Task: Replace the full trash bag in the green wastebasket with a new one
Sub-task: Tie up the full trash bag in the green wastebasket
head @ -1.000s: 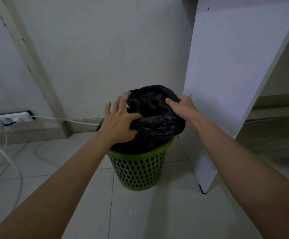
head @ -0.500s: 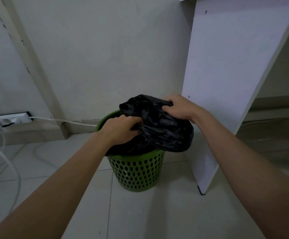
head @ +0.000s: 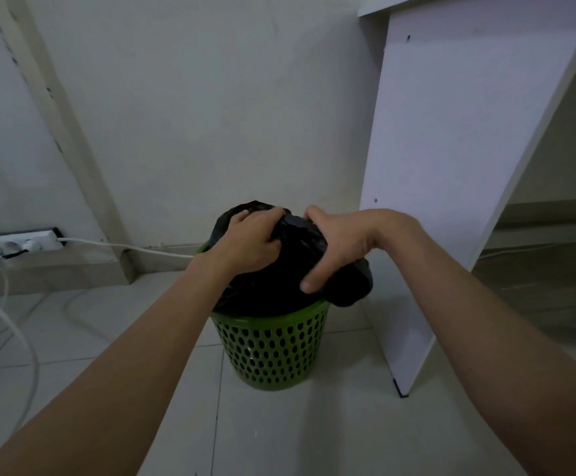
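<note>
A green perforated wastebasket (head: 273, 352) stands on the tiled floor in the middle of the head view. A full black trash bag (head: 348, 286) bulges out of its top and hangs over the right rim. My left hand (head: 249, 242) grips the gathered plastic at the bag's top left. My right hand (head: 338, 245) grips the bag's top from the right, with its thumb pressed down the bag's front. The two hands sit close together above the basket. No new bag is in view.
A white furniture panel (head: 451, 187) stands right beside the basket on the right. A white power strip (head: 19, 243) lies at the left wall, its cable (head: 125, 247) running behind the basket. More white cables (head: 22, 341) loop over the floor at the left.
Both hands have closed in on the bag's top and bunched the plastic between them. My right hand turned so its thumb lies down the bag's front.
</note>
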`<state>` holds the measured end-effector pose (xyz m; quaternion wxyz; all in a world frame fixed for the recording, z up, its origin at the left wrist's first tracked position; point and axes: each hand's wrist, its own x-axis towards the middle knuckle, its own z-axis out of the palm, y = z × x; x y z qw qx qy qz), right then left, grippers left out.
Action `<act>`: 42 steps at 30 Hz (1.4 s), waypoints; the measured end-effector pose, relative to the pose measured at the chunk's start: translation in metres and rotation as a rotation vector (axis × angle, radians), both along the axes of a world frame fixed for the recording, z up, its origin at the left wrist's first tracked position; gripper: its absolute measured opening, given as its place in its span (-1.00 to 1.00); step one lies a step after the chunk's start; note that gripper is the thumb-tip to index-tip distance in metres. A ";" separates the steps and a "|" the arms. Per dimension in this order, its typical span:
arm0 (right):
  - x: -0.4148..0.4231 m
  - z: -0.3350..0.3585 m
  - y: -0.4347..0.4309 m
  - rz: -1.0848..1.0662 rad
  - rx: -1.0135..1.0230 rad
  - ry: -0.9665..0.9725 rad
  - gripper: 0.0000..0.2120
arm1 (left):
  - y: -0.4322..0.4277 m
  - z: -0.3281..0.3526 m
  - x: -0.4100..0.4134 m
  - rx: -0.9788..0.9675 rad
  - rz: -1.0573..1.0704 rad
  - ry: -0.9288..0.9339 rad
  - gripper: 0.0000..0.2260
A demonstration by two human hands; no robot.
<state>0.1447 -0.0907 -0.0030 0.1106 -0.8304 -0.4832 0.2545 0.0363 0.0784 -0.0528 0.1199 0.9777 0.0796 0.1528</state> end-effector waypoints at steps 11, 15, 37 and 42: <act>0.030 0.050 -0.034 -0.443 0.766 0.069 -0.73 | 0.019 -0.004 -0.008 0.076 0.035 0.021 -0.68; 0.018 0.040 -0.023 -0.420 0.723 0.029 -0.73 | -0.004 0.002 -0.001 -0.044 -0.053 -0.013 -0.24; 0.028 0.058 -0.042 -0.066 0.936 0.146 -0.86 | -0.020 0.019 0.002 -0.349 -0.096 0.007 -0.75; 0.021 0.044 -0.030 -0.025 1.157 0.588 -0.61 | -0.027 0.018 -0.001 -0.484 -0.124 -0.061 -0.76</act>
